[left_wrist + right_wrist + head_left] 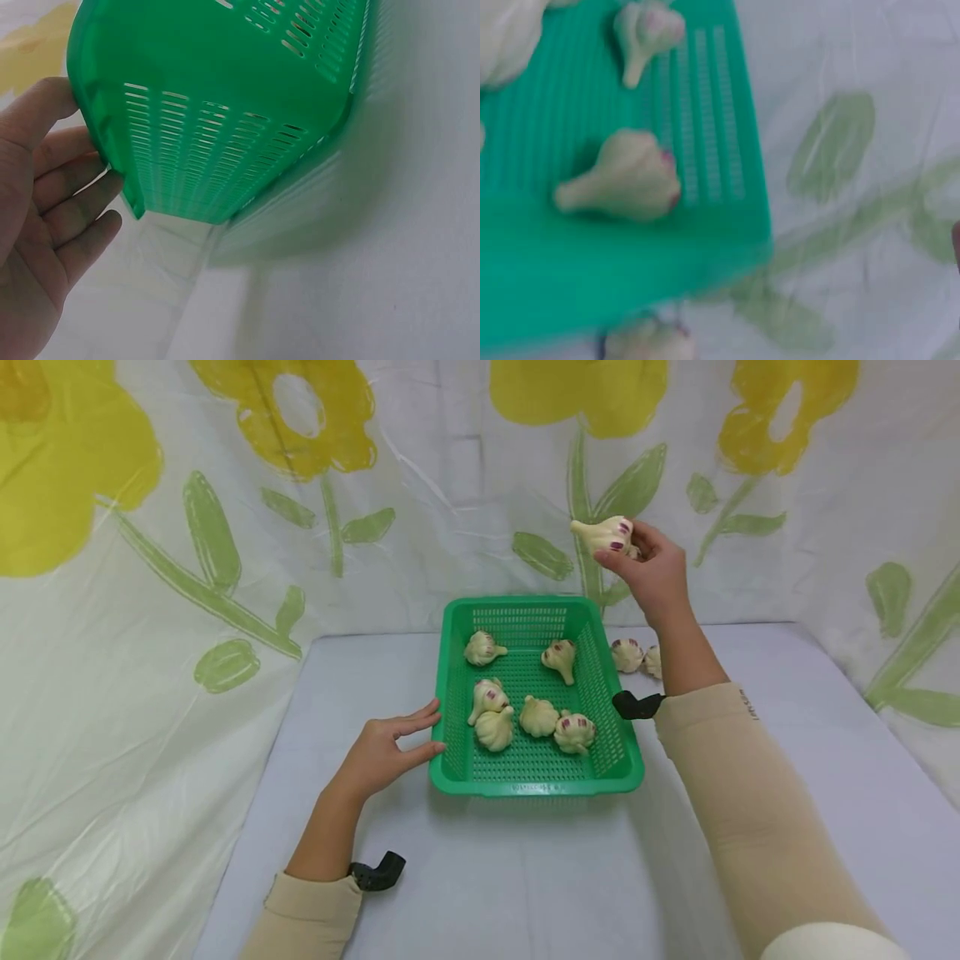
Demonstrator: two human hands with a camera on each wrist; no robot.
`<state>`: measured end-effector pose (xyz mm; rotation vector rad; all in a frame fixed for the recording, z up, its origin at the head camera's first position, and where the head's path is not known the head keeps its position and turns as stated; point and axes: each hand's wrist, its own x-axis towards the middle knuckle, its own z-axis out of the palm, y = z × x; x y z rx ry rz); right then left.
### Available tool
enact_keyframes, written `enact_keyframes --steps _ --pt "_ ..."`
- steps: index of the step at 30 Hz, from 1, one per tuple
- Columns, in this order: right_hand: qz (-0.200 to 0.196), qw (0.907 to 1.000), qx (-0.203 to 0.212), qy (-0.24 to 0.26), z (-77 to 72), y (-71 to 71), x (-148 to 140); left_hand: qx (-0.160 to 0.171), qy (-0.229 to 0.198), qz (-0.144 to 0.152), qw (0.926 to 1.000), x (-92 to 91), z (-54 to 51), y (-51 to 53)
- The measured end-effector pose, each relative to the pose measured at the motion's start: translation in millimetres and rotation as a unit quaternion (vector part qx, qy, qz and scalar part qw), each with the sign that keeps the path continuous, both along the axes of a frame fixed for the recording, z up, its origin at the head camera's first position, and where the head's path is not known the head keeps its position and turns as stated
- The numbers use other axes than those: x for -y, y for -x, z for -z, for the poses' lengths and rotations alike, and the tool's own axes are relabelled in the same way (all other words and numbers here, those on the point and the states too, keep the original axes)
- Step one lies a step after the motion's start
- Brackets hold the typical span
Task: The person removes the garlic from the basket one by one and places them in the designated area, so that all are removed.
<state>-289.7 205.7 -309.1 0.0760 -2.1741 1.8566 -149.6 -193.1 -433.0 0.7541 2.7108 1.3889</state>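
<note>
High above the back right of the table, my right hand (pixel 654 572) holds a garlic bulb (pixel 606 535) between thumb and fingers, its stem pointing left. Below sits a green plastic basket (pixel 540 787) with slotted walls. Several garlic bulbs (pixel 538 717) lie inside it, one of them a bulb (pixel 626 178) near the wall in the right wrist view. My left hand (pixel 384 750) touches the basket's left rim with extended fingers and thumb. The left wrist view shows that hand (pixel 45 195) at the rim, its fingers loosely extended.
Two more garlic bulbs (pixel 627 655) rest on the white table (pixel 480 868) just right of the basket, partly behind the right forearm. A white curtain (pixel 450 485) printed with yellow flowers hangs behind the table and along its sides. Each wrist wears a black camera mount (pixel 378 871).
</note>
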Motion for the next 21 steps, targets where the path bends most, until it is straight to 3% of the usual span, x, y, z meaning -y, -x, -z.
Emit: enact_keyframes --steps 5,10,15,21 --pt "0.056 0.9975 0.039 0.018 14.1 -10.5 -46 -0.003 0.006 0.000 1.0000 -0.5 1.8 -0.2" --pt "0.110 0.9893 0.090 0.032 41.7 -24.9 -89 -0.002 0.010 -0.001 1.0000 0.6 -0.4 -1.9" --pt "0.169 0.9702 0.174 -0.011 77.1 -36.2 -124 -0.001 0.014 -0.006 0.9999 2.3 -3.3 -2.3" --pt "0.200 0.9396 0.265 -0.083 118.6 -45.5 -153 0.007 0.010 -0.002 0.9999 0.5 -3.7 -0.4"
